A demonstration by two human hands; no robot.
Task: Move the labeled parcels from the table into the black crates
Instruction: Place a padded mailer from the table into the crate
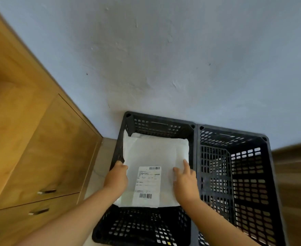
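Note:
A flat white parcel (155,153) with a barcode label (148,185) lies inside the left black crate (156,121), label up. My left hand (117,176) grips the parcel's left edge, fingers curled under it. My right hand (185,180) rests on the parcel's right side with fingers fairly straight, index finger stretched forward. The right black crate (235,137) stands against the left one and holds nothing that I can see.
Both crates sit on the floor against a pale blue-grey wall (164,59). A wooden cabinet (30,139) with two drawer handles fills the left side. A brown wooden surface (295,174) shows blurred at the right edge.

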